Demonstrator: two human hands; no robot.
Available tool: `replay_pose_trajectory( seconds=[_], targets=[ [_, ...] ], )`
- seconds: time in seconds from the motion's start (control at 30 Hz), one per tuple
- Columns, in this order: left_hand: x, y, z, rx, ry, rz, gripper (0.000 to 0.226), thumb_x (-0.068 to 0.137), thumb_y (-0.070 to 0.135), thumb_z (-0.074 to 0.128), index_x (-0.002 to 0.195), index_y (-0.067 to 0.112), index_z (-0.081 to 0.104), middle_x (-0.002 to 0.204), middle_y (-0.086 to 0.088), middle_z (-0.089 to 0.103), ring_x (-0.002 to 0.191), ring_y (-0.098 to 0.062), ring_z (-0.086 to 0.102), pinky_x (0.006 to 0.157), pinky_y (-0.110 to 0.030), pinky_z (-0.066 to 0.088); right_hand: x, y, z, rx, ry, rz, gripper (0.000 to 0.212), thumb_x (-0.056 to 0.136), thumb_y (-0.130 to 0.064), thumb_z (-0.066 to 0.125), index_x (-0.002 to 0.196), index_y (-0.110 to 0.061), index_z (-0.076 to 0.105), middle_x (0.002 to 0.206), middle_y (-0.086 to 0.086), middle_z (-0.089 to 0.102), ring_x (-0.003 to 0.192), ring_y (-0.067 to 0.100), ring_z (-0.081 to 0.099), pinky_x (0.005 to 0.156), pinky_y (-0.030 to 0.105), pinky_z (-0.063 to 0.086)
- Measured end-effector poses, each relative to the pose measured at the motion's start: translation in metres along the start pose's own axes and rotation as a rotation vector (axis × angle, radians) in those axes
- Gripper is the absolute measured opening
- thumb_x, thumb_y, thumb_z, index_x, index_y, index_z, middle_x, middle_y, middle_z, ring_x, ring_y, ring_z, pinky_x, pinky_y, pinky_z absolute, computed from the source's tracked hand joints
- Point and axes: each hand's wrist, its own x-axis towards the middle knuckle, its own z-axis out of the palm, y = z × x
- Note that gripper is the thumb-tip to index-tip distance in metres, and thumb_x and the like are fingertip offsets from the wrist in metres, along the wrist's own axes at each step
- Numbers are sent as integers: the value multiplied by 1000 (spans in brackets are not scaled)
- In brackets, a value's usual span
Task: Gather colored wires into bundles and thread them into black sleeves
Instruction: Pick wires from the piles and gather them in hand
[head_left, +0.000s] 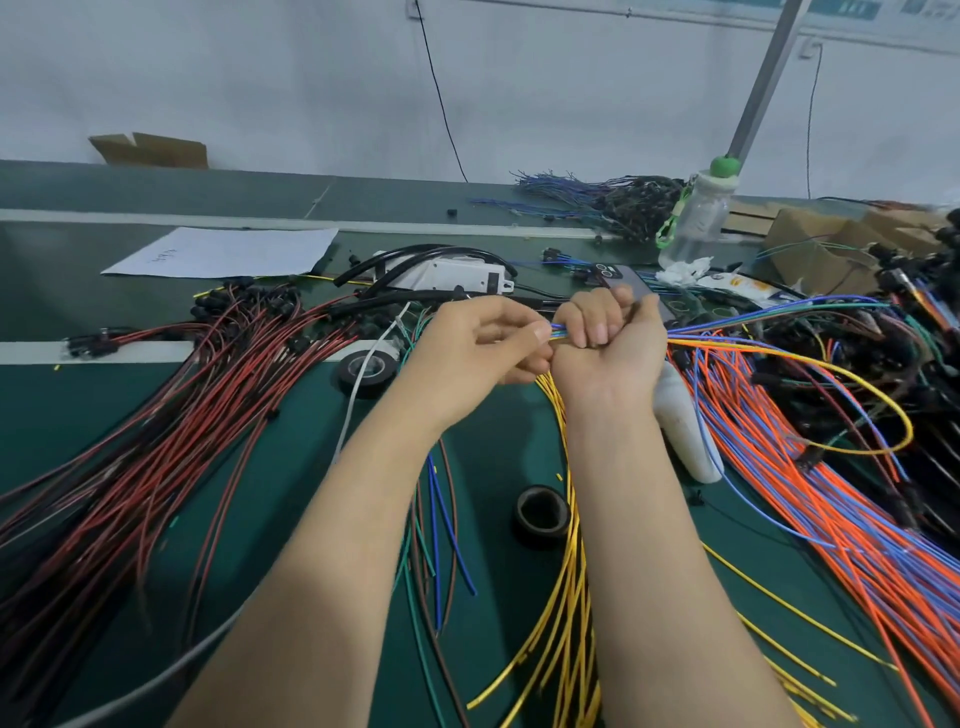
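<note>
The right hand (608, 338) makes a fist around a thin bundle of smooth, plastic-coated colored wires (556, 330). The bundle lies level, with its long axis going left to right. Its short ends point to the left hand (483, 338), which pinches them with curled fingers. Below the right hand, a black ring-shaped tape roll (541, 514) rests on the green counter (291, 467).

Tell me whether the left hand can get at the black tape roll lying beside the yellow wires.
Probably yes, once freed: the left hand pinches the coloured wire bundle that the right hand grips. The black tape roll lies uncovered on the green mat.
</note>
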Motion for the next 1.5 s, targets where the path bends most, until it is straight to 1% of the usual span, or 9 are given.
replay_pose_trajectory(
  seconds=[0.1, 0.27, 0.47, 0.87, 0.97, 1.07, 1.2, 1.3, 1.5],
  targets=[
    [-2, 0, -8, -237, -95, -90, 14, 95, 14, 52, 97, 11, 66, 77, -2, 72, 68, -8, 66, 63, -16, 52, 0, -2, 0, 64, -24, 42, 46, 105, -31, 27, 64, -13, 39, 38, -5, 23, 27, 8, 22, 28, 18, 18],
    [-5, -4, -10, -416, -161, -94, 25, 79, 22, 58, 101, 12, 63, 74, 1, 70, 63, -5, 64, 62, -15, 52, -4, 5, 3, 161, -50, 131, 45, 104, -29, 29, 63, -12, 39, 39, -4, 23, 27, 9, 23, 28, 18, 19],
    [-5, -10, -10, -462, -129, -60, 21, 75, 18, 60, 96, 14, 63, 66, 4, 65, 56, -2, 59, 57, -13, 51, -7, 10, 7, 162, -36, 174, 46, 105, -23, 29, 62, -12, 39, 39, -3, 22, 27, 10, 23, 27, 20, 21],
    [-5, -13, -12, -519, -150, -61, 22, 79, 17, 58, 98, 10, 62, 72, 1, 68, 63, -5, 63, 62, -16, 53, -8, 10, 5, 220, -9, 187, 46, 105, -26, 29, 62, -12, 40, 39, -3, 23, 27, 10, 23, 28, 19, 20],
    [-6, -11, -14, -412, -162, -14, 25, 78, 10, 62, 103, 13, 62, 79, -2, 67, 69, -7, 64, 68, -18, 54, -8, 10, 5, 242, 15, 164, 45, 105, -25, 28, 64, -12, 39, 39, -2, 23, 27, 11, 23, 27, 20, 21],
    [-4, -1, -18, -32, -150, 124, 30, 84, -2, 63, 103, 22, 64, 90, -4, 65, 82, -7, 61, 78, -20, 52, -5, 9, 4, 283, 68, 157, 44, 105, -22, 27, 64, -12, 39, 39, -2, 23, 28, 12, 21, 32, 19, 20],
    [-4, 10, -15, 320, -94, 233, 27, 85, 5, 66, 94, 31, 66, 89, -4, 65, 82, -6, 59, 81, -20, 50, -3, 5, 4, 240, 144, 188, 42, 104, -18, 24, 65, -12, 37, 39, -1, 23, 28, 13, 21, 45, 19, 20],
    [-4, 13, -12, 395, -30, 257, 19, 86, 7, 65, 95, 24, 68, 86, 3, 69, 81, -6, 65, 79, -16, 52, -2, 3, 5, 222, 167, 212, 39, 103, -14, 25, 65, -12, 37, 39, -1, 24, 27, 14, 21, 35, 21, 22],
    [-6, 15, -11, 402, 10, 264, 18, 89, 4, 61, 95, 19, 69, 86, 5, 72, 74, -7, 69, 79, -21, 55, -1, 2, 4, 137, 175, 261, 37, 101, -11, 24, 65, -12, 36, 38, -1, 24, 27, 15, 22, 47, 23, 21]
  ],
)
